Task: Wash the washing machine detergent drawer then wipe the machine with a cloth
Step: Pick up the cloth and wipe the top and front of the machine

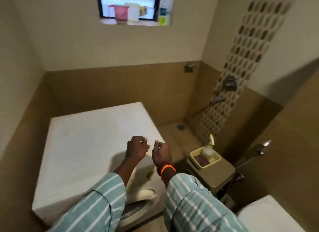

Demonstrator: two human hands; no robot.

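Both hands were raised over the front edge of the washing machine (96, 145), whose flat white top filled the left middle of the view, with its control panel and round door partly hidden under the striped sleeves. The left hand (137, 148) had its fingers curled inward with nothing visible in its grip; the right hand (161, 154), just beside it and banded at the wrist with orange and red bracelets, was curled the same way and likewise looked empty, though the frame was soft with blur and a small held thing could not be ruled out. Judged from this, the work stood at its opening or between steps: the detergent drawer could not be made out, neither pulled free nor plainly seated in the front panel, and no cloth was in either hand. The next move would likely call for lowering a hand to the upper front of the machine to find the drawer's pull, or reaching for a cloth. By count there were one machine and two hands; one yellow basket (205, 158) stood on a grey-green stool to the right, holding a few unclear items, a wall tap (218, 99) and a hand sprayer (262, 147) hung on the right wall, and several containers stood on the window ledge (134, 22), too blurred to number.
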